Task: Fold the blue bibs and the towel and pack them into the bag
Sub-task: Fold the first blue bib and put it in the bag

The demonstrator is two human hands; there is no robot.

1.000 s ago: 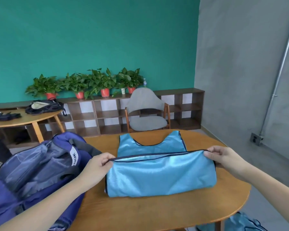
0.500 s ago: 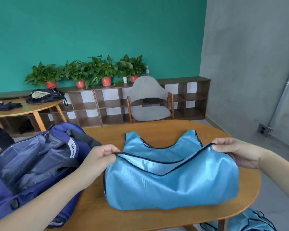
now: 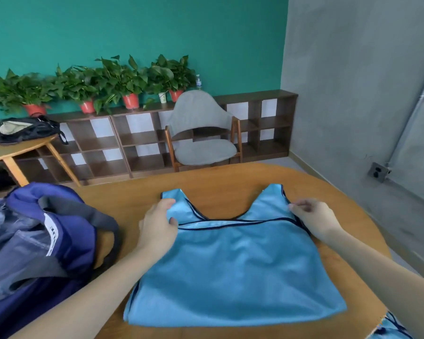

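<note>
A light blue bib [image 3: 235, 270] with dark trim lies folded in half on the round wooden table [image 3: 230, 182], its two shoulder straps pointing away from me. My left hand [image 3: 158, 225] pinches the folded hem at the bib's left edge. My right hand [image 3: 313, 218] holds the hem at the right edge, by the right strap. An open dark blue bag [image 3: 34, 241] stands on the table just left of my left arm. More blue bib fabric [image 3: 389, 329] shows below the table's edge at bottom right. No towel is visible.
A grey chair [image 3: 201, 133] stands beyond the table, in front of a low wooden shelf [image 3: 132, 140] topped with potted plants [image 3: 108, 79]. A second table [image 3: 15, 150] with a black bag on it is at far left. A grey wall closes the right side.
Both hands carried the bib's lower hem away from me and laid it over the upper part, just below the straps. The camera tilted downward.
</note>
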